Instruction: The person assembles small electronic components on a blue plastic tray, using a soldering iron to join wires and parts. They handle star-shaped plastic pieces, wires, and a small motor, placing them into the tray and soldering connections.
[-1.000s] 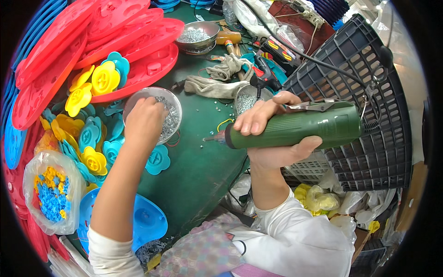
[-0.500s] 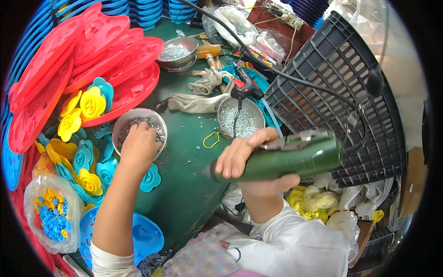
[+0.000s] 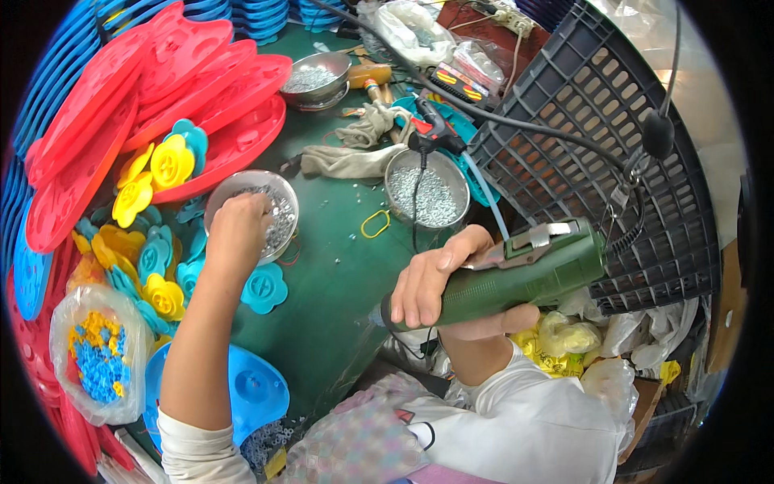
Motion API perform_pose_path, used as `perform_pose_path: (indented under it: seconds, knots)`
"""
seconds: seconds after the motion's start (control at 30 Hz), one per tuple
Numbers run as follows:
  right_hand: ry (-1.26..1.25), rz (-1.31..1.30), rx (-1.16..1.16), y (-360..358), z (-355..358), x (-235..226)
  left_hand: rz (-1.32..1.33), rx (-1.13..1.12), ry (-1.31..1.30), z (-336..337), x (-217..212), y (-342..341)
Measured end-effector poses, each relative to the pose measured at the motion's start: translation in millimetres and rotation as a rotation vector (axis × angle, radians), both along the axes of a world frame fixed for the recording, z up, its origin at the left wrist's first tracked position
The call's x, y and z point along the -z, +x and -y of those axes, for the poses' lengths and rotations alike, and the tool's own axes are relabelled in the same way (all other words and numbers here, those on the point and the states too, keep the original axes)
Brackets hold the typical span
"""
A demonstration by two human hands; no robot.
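At a green table [image 3: 339,302], left hand [image 3: 240,227] curled into bowl [image 3: 246,179] — hold unclear — right hand [image 3: 429,281] wrapped round green power tool [image 3: 524,281]

White fabric clothes the person: at the lower left of the frame a left sleeve [image 3: 199,450] ends in a slightly creased edge on the forearm, and at the lower right a looser, folded right sleeve [image 3: 556,411] joins a white top [image 3: 476,444]. A small red mark [image 3: 405,416] and a thin dark curved line [image 3: 430,436] show near bottom centre, beside a patterned cloth [image 3: 347,440] in muted greys and pinks. A mauve band [image 3: 451,474] crosses the bottom edge. Left hand [image 3: 239,230] and right hand [image 3: 431,278] are bare.
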State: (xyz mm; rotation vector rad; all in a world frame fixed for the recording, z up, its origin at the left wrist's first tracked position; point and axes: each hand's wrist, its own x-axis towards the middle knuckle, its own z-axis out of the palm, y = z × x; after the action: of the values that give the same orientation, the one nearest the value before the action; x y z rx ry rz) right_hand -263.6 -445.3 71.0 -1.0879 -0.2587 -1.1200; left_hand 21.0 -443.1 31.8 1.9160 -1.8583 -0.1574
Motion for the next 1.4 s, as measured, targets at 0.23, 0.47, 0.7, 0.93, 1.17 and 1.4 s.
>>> perform_pose_path:
  seconds: [0.23,0.47,0.7,0.93,1.17,1.4]
  knots:
    - [0.011,-0.075,0.161,30,-7,-1,-0.142,-0.015,-0.231,-23,-2,9]
    - [-0.037,-0.043,0.245,80,-20,2,-0.202,0.034,-0.2,-140,-27,-3]
    - [-0.021,-0.019,-0.022,155,-64,8,-0.34,-0.225,-0.175,-244,-10,13]
    - [-0.039,0.002,-0.092,192,-87,10,-0.363,-0.333,-0.191,-278,0,22]
    - [0.014,-0.026,-0.145,187,-89,8,-0.799,-0.405,-0.185,-282,-2,16]
    - [0.019,-0.021,-0.142,184,-88,5,-0.87,-0.366,-0.242,-270,4,12]
